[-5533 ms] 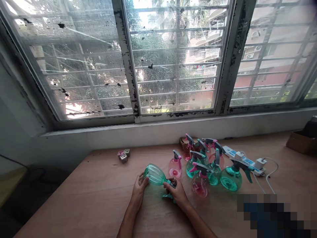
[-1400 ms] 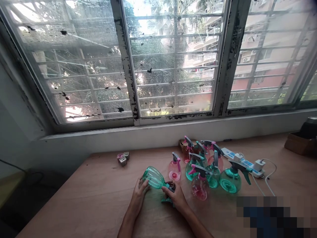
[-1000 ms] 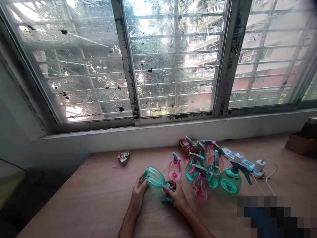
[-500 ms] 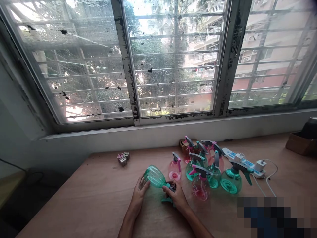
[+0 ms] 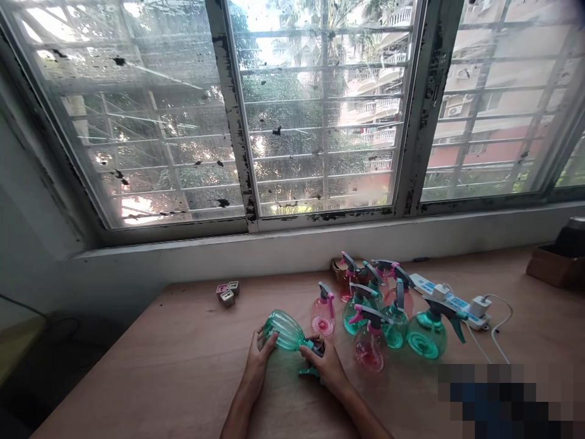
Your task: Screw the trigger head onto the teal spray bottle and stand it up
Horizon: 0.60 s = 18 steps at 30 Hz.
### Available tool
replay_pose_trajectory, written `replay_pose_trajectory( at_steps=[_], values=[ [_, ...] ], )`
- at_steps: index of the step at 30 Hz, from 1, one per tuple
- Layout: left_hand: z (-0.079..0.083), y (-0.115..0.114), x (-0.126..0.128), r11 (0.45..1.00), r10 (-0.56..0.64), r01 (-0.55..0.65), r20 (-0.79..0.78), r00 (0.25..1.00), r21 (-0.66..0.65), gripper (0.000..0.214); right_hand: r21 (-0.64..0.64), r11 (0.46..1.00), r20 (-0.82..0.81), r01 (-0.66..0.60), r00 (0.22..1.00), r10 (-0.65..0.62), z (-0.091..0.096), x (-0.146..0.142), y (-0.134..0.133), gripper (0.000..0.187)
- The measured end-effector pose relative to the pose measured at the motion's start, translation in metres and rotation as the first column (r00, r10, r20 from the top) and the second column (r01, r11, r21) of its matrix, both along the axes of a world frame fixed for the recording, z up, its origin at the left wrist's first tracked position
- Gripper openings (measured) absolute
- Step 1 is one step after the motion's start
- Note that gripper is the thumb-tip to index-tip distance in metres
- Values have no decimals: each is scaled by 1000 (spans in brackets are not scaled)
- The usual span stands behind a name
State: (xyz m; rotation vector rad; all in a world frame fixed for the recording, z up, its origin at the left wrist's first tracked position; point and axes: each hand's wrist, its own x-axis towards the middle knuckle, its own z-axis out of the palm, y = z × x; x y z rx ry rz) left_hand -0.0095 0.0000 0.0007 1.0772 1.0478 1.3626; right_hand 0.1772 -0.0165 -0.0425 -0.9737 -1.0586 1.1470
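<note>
A clear green spray bottle [image 5: 284, 330] lies tilted between my hands, its base toward the upper left and its spray head toward the lower right. My left hand [image 5: 259, 353] is closed around the base end. The fingers of my right hand [image 5: 328, 360] grip the grey and green spray head, and the green trigger [image 5: 309, 371] shows below them. Just beyond my right hand stands a pink spray bottle [image 5: 323, 317]. To its right is another pink spray bottle [image 5: 370, 347] with a grey and pink head.
Several more green and pink spray bottles, including a large green one [image 5: 427, 335], crowd the right of the table. Behind them lies a white power strip [image 5: 450, 300] with plugs and cables. Small blocks [image 5: 227, 292] sit at the back left. A brown box [image 5: 555, 265] stands far right.
The base end of the green spray bottle has dipped slightly down and left, with my left hand moving along. My right hand keeps its grip on the spray head.
</note>
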Motion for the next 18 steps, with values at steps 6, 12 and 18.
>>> replay_pose_trajectory(
  at_steps=[6, 12, 18],
  values=[
    [3, -1, -3, 998, -58, 58, 4, 998, 18, 52, -4, 1000, -30, 0, 1000, 0, 5, 2, 1, 35],
    [4, -4, -1, 999, -52, 52, 9, 999, 12, 49, -4, 1000, -16, 6, 1000, -6, 3, 0, -1, 37],
    [1, 0, 0, 1000, 15, -15, -48, 999, 5, 47, -16, 1000, -28, 1, 1000, -1, 0, -2, 0, 39]
  ],
)
